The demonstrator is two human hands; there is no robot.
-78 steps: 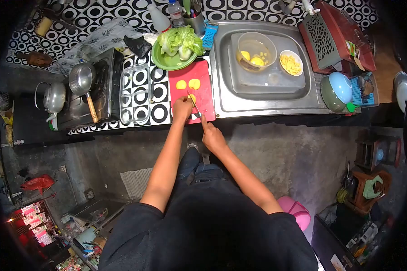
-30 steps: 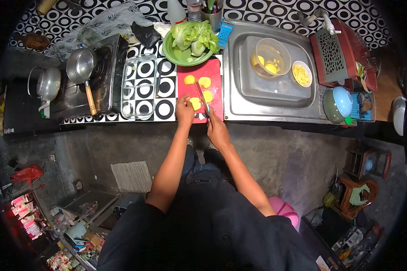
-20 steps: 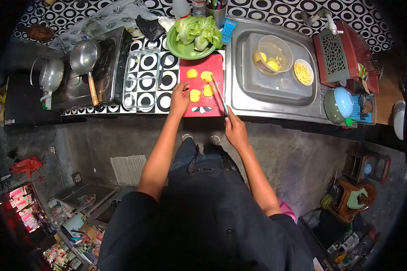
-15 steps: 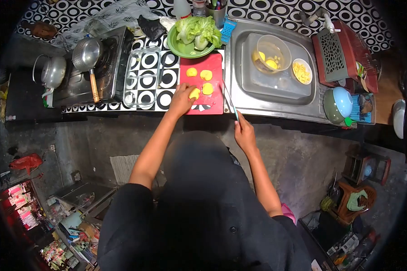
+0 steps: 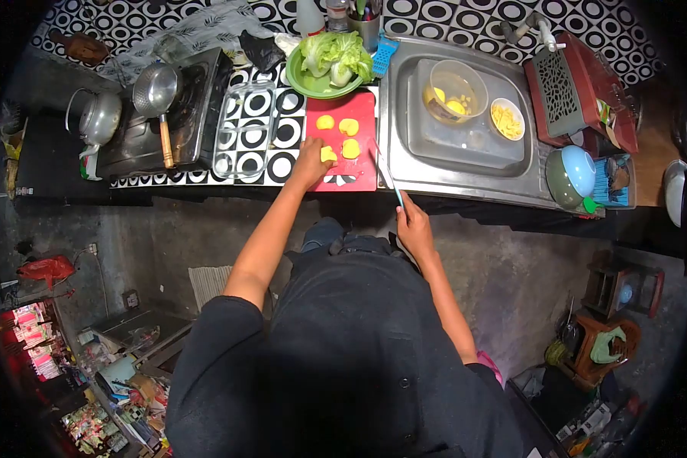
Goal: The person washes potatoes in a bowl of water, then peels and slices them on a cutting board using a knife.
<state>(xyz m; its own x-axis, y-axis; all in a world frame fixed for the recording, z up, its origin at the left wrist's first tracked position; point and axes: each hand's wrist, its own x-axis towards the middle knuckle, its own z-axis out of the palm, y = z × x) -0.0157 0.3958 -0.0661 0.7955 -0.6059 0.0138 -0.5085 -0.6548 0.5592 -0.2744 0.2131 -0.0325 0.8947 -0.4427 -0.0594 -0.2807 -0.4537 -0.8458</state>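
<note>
On the red cutting board [image 5: 365,172] lie several yellow pieces that look like peeled potato. My left hand [image 5: 310,163] is at the board's left side, its fingers closed on the lower-left potato piece [image 5: 327,153]. Another potato piece [image 5: 350,149] sits just right of it, with two more farther back. My right hand [image 5: 414,227] grips the light blue handle of a knife [image 5: 390,177]. The knife's blade points away from me along the board's right edge, apart from the potato pieces.
Behind the board stands a green basin [image 5: 324,89] with leafy lettuce [image 5: 336,57]. The sink [image 5: 404,145] at right holds a clear bowl [image 5: 456,84] with yellow pieces and a white bowl [image 5: 507,120] of cut strips. Left are a glass dish [image 5: 244,131] and a stove [image 5: 198,114].
My view has tilted slightly, showing more of my clothes. The left hand's fingers have shifted a little on the potato piece. The knife stays in my right hand at almost the same place.
</note>
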